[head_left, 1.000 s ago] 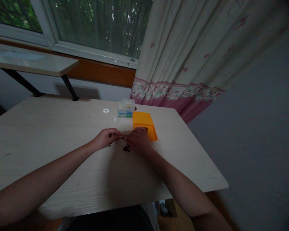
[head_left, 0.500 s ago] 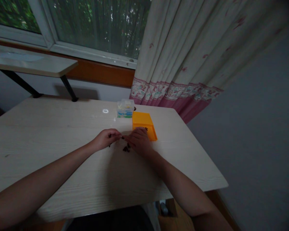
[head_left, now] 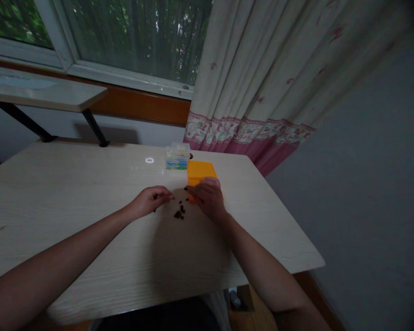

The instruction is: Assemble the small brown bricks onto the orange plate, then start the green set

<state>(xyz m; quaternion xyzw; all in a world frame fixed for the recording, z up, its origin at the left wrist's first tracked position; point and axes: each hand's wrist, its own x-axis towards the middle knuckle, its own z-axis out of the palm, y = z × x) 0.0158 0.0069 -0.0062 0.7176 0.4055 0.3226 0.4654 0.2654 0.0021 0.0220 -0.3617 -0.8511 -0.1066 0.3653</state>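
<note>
Several small dark pieces (head_left: 178,214) lie in a loose cluster on the table (head_left: 124,257), between and slightly below my two hands. Just left of them is my left hand (head_left: 151,201), thumb and fingertips pinched together; whatever it may hold is too small to make out. My right hand (head_left: 209,197) is closed in a pinch on a small dark piece (head_left: 186,188). It hangs over the front of an orange-yellow plastic box (head_left: 201,170) and hides much of that box's near part.
A clear plastic box (head_left: 177,157) with blue and green contents stands behind the orange one. At the back left a raised shelf (head_left: 48,94) rests on black legs. A window (head_left: 134,41) and a flowered curtain (head_left: 248,92) are beyond the table.
My hands have drawn apart. The right one moved right and a little up, carrying a small dark piece, and covers more of the orange box; the left has barely moved.
</note>
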